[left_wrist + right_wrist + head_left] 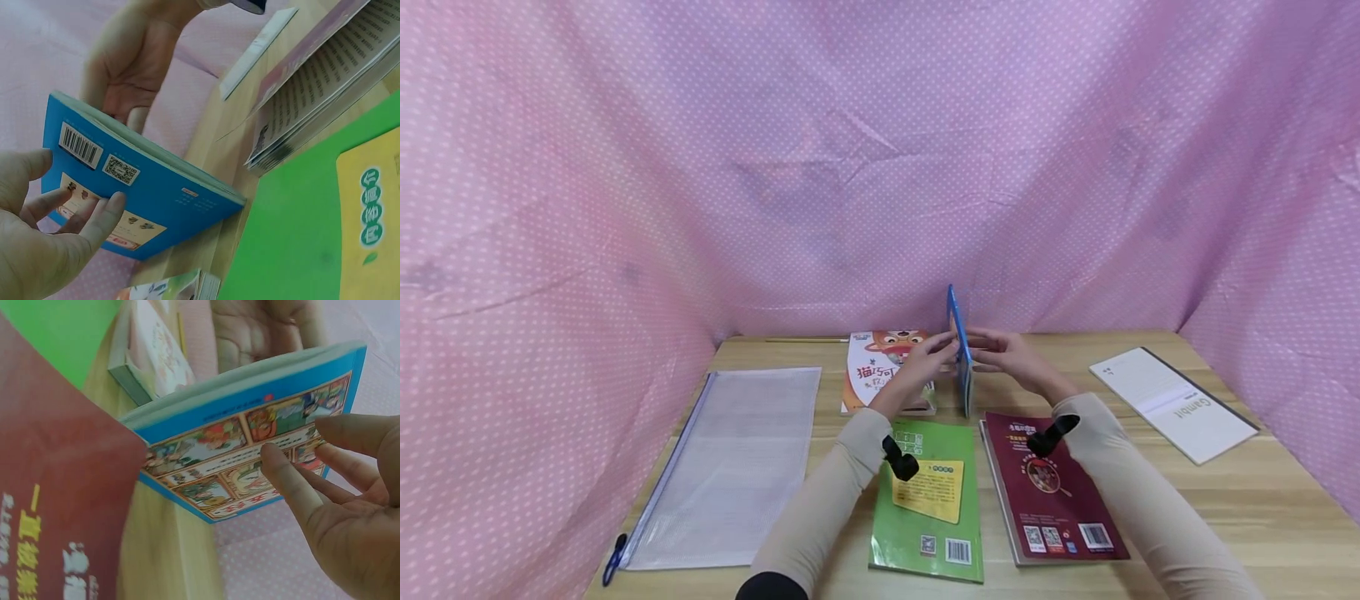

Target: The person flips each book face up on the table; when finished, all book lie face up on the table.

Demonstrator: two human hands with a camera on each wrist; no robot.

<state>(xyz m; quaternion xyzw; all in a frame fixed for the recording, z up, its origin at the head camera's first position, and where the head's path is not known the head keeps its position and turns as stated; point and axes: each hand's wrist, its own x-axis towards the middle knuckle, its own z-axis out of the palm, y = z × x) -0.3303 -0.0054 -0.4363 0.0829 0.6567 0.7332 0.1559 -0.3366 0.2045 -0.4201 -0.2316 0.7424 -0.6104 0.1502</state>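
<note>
- Thin blue paperback book (pixel 959 350) stands upright on its edge near the back edge of the wooden table (pixel 1262 500), sandwiched between both hands.
- Left hand (pixel 925 360) presses straight fingers flat on the barcode cover.
- Right hand (pixel 1011 354) does the same on the comic-picture cover, fingers loosely extended.
- Green book (pixel 928 500) and dark red book (pixel 1048 492) lie flat closer to the front edge.

The scene is lit brightly and evenly by soft, diffuse light tinted pink by the dotted cloth (pixel 880 167); only faint shadows are cast on the table (pixel 1262 500). No hard glare is seen. Straight lines are bowed toward the edges of the head view. In the wrist views, nearby covers and the fingers (pixel 294 487) are rendered soft and slightly blurred.
</note>
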